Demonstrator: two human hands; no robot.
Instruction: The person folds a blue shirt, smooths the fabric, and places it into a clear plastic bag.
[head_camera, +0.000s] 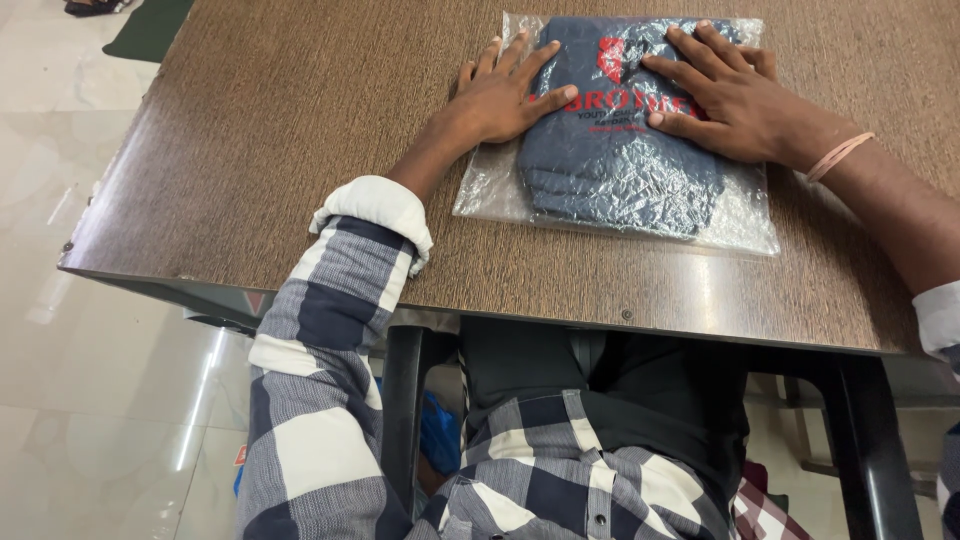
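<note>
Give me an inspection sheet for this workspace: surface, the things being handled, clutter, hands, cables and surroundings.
Surface: brown wood-grain table, glossy near the front edge.
Things in hand: folded dark blue garment with red print, inside a clear plastic bag, lying flat.
Clutter: nothing seen.
Hands: left hand and right hand both pressed flat on the bag, fingers spread; pink band on the right wrist.
Cables: nothing seen.
Surroundings: pale tiled floor, dark green mat at top left, blue object under the table.
</note>
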